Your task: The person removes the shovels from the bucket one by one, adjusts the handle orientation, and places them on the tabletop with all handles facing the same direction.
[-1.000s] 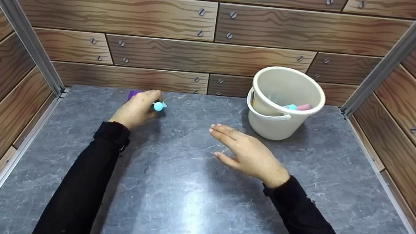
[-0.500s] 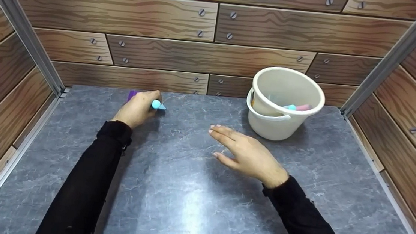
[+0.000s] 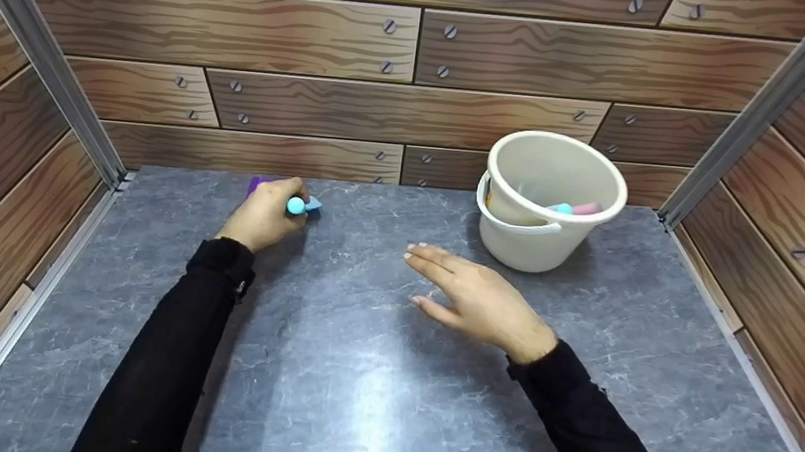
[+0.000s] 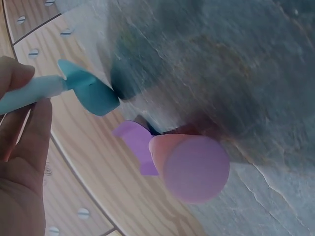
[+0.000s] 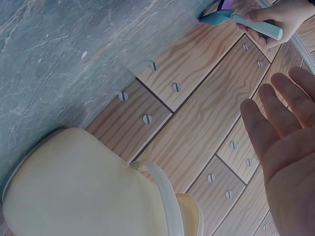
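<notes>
My left hand [image 3: 263,214] grips the pale blue handle of a small teal toy shovel [image 4: 92,89] near the table's back edge. The shovel's blade tip points down, right at the tabletop in the left wrist view. Beside it is a second toy tool with a purple head [image 4: 138,145] and a pink handle [image 4: 196,168], mostly hidden behind my left hand in the head view. My right hand [image 3: 487,302] hovers over the table with fingers straight, holding nothing. Nearest to it is a cream bucket [image 3: 528,248], with its handle [image 3: 519,227] hanging down on the near side.
Inside the bucket lie a pink piece [image 3: 586,208] and a light blue piece [image 3: 561,208]. Wood-patterned walls [image 3: 311,105] enclose the grey marbled table [image 3: 346,367] at the back and both sides. Metal posts [image 3: 771,98] stand at the back corners.
The shovel's round handle end has shifted slightly left and turned toward me, while its blade shows more to the right. My right hand and the bucket stay put.
</notes>
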A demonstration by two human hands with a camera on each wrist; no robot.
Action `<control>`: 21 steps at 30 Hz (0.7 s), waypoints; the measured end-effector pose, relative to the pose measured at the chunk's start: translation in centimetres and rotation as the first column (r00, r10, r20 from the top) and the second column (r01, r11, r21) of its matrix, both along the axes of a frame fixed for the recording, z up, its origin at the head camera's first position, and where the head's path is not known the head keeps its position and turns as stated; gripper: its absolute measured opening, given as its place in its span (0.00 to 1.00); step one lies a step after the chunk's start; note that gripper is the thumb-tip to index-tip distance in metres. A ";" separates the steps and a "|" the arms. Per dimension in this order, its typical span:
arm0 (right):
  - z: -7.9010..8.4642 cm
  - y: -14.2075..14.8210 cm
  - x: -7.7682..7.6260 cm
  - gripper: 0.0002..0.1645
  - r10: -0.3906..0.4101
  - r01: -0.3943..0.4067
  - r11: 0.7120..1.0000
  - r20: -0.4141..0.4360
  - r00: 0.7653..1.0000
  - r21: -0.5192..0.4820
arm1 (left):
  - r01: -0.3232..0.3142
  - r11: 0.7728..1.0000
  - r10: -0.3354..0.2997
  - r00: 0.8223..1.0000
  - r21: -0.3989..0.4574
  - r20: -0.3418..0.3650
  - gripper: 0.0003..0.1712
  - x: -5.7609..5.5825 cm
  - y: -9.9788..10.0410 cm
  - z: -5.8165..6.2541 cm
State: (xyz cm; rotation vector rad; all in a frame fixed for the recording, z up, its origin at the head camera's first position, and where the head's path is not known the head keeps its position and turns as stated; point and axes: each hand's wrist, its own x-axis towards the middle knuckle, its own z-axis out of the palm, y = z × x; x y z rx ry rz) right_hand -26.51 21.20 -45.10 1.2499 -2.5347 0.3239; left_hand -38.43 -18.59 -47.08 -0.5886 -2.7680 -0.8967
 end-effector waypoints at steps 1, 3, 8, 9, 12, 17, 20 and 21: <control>0.0 0.0 0.0 0.38 0.000 0.000 1.000 0.000 1.000 0.000 | -0.007 1.000 0.007 1.000 0.001 0.009 0.14 0.1 0.0 0.0; 0.0 0.0 0.0 0.38 -0.001 0.001 1.000 0.000 1.000 0.001 | -0.016 1.000 0.016 1.000 0.003 0.012 0.15 0.2 -0.1 0.0; -0.1 0.0 0.0 0.38 -0.004 0.004 1.000 0.006 1.000 0.002 | -0.048 0.999 0.048 0.999 0.019 -0.010 0.15 0.5 -0.2 0.0; -0.1 0.0 -0.1 0.38 -0.005 0.005 1.000 0.009 1.000 0.001 | -0.057 0.998 0.057 0.998 0.023 -0.008 0.15 0.6 -0.3 0.1; -0.1 0.0 -0.1 0.38 -0.010 0.010 1.000 0.018 1.000 0.003 | -0.085 0.996 0.085 0.996 0.028 -0.004 0.16 0.8 -0.4 0.1; -0.1 0.0 0.0 0.38 -0.019 0.019 1.000 0.028 0.999 0.009 | -0.137 0.989 0.137 0.991 -0.049 -0.012 0.16 1.2 -0.5 0.4; -0.1 0.0 0.0 0.38 -0.021 0.020 1.000 0.039 0.999 0.004 | -0.153 0.982 0.151 0.988 -0.108 -0.022 0.16 1.3 -0.5 0.5; -0.1 0.0 0.1 0.38 -0.020 0.020 1.000 0.042 0.999 0.002 | -0.151 0.981 0.150 0.988 -0.119 -0.023 0.16 1.4 -0.4 0.4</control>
